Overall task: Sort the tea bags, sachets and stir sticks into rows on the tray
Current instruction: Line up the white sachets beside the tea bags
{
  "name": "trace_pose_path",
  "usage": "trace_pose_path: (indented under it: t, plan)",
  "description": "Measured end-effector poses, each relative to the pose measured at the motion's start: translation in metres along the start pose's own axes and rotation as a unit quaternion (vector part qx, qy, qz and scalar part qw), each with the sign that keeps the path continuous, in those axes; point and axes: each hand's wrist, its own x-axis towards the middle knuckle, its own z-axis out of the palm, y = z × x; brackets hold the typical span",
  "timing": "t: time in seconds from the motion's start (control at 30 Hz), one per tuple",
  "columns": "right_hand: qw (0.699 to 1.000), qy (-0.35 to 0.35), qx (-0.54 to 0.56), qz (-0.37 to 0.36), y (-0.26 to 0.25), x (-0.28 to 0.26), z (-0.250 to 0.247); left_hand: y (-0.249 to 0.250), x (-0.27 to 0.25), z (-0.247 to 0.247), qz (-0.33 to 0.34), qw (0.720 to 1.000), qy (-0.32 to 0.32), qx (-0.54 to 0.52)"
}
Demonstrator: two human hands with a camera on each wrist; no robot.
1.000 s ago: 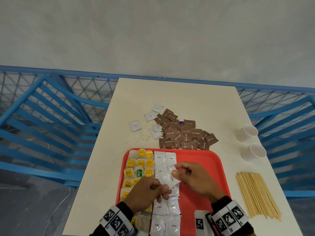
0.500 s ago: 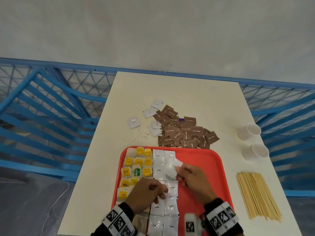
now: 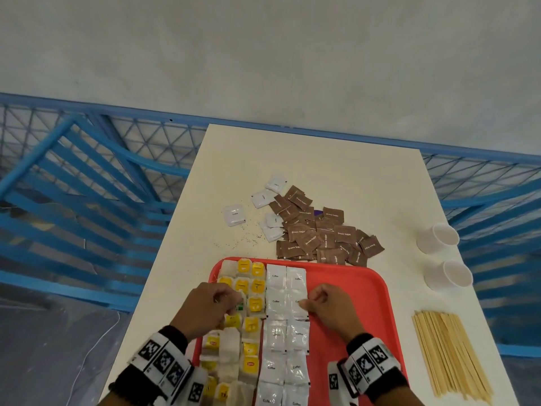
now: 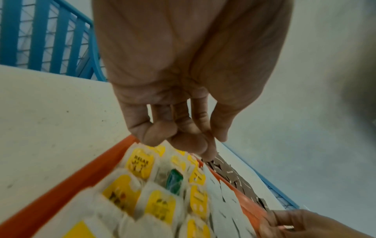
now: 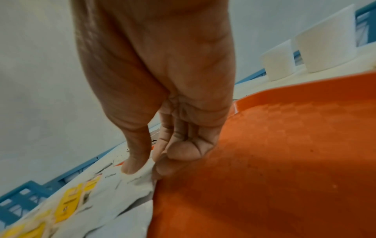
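The red tray [image 3: 351, 288] holds columns of yellow-tagged tea bags [image 3: 254, 288] on its left and two columns of white coffee sachets [image 3: 276, 338] beside them. My right hand [image 3: 307, 303] pinches the right edge of one white sachet [image 3: 294, 303] that lies flat in the right column. In the right wrist view the thumb [image 5: 132, 165] rests on that sachet [image 5: 134, 178]. My left hand [image 3: 231, 303] hovers over the tea bags near a green-tagged one [image 4: 174, 178]. Its fingers [image 4: 183, 141] are curled and hold nothing. Wooden stir sticks [image 3: 450, 353] lie right of the tray.
A pile of brown sugar sachets [image 3: 322, 235] and a few loose white sachets [image 3: 234, 215] lie on the cream table beyond the tray, with scattered crumbs. Two white cups [image 3: 437, 238] stand at the right edge. Blue railing [image 3: 87, 186] surrounds the table. The tray's right half [image 5: 284, 161] is bare.
My right hand has lowered the white sachet from the air onto the tray's right sachet column. My left hand has moved left, off the white sachets and over the tea bags.
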Motion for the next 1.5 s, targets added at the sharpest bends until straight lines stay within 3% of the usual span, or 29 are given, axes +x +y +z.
trace_pose_path:
  t: [0.13,0.27,0.5,0.6,0.7,0.83,0.9,1.0,1.07,1.17,1.33,1.5]
  plan:
    - [0.999,-0.011,-0.038,-0.004,-0.007,-0.006,-0.003,0.009,0.019,-0.015,0.007,0.999,0.005,0.051]
    - [0.995,0.039,-0.091,-0.016,-0.025,-0.002,-0.022,0.015,0.049,-0.034,0.011,0.987,0.015,0.158]
    - [0.970,-0.012,-0.202,-0.135,-0.128,0.074,-0.023,0.027,0.136,-0.064,-0.059,0.961,0.056,0.264]
    - [0.941,-0.040,-0.284,-0.178,-0.154,0.115,0.001,0.032,0.157,-0.066,-0.080,0.953,0.081,0.281]
    - [0.876,-0.094,-0.435,-0.185,-0.158,0.132,0.027,0.037,0.174,-0.067,-0.063,0.950,0.123,0.279]
    - [0.821,-0.067,-0.535,-0.186,-0.153,0.134,0.048,0.041,0.202,-0.066,-0.005,0.942,0.117,0.315]
    - [0.806,-0.048,-0.553,-0.204,-0.149,0.136,0.053,0.046,0.216,-0.062,-0.008,0.935,0.098,0.340]
    - [0.831,-0.047,-0.509,-0.218,-0.147,0.138,0.051,0.047,0.229,-0.051,-0.037,0.917,0.068,0.391]
    - [0.881,-0.049,-0.423,-0.204,-0.152,0.142,0.041,0.043,0.231,-0.045,-0.059,0.913,0.068,0.398]
    - [0.948,-0.047,-0.274,-0.158,-0.164,0.157,0.012,0.037,0.237,-0.045,-0.081,0.935,0.047,0.341]
    - [0.992,-0.012,-0.097,-0.075,-0.177,0.195,-0.034,0.055,0.248,-0.060,-0.045,0.970,0.016,0.239]
    - [0.998,0.049,0.039,0.022,-0.159,0.226,-0.041,0.092,0.273,-0.049,0.027,0.981,0.032,0.187]
